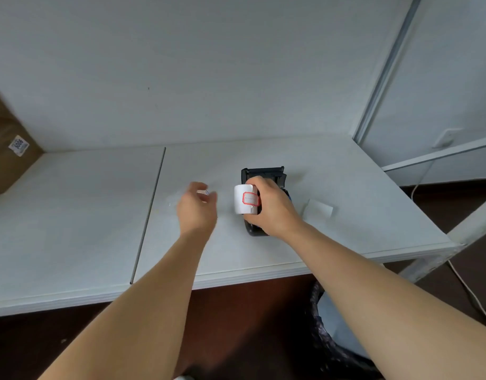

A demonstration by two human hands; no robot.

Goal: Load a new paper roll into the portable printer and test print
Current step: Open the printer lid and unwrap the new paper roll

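Observation:
A white paper roll (244,199) with a red-outlined label is gripped in my right hand (272,208), held just above and to the left of the black portable printer (265,174). The printer lies on the white table (99,209) with its lid open at the far end; my right hand hides most of its body. My left hand (196,207) hovers over the table to the left of the roll, fingers loosely curled. A small white thing with a blue mark (204,192) shows at its fingertips; whether the hand holds it is unclear.
A loose white paper slip (318,209) lies right of the printer. A brown cardboard box (8,149) stands at the table's far left. Below the table's front edge sits a bin with a dark liner (332,338). A white cable (469,292) runs along the floor at right.

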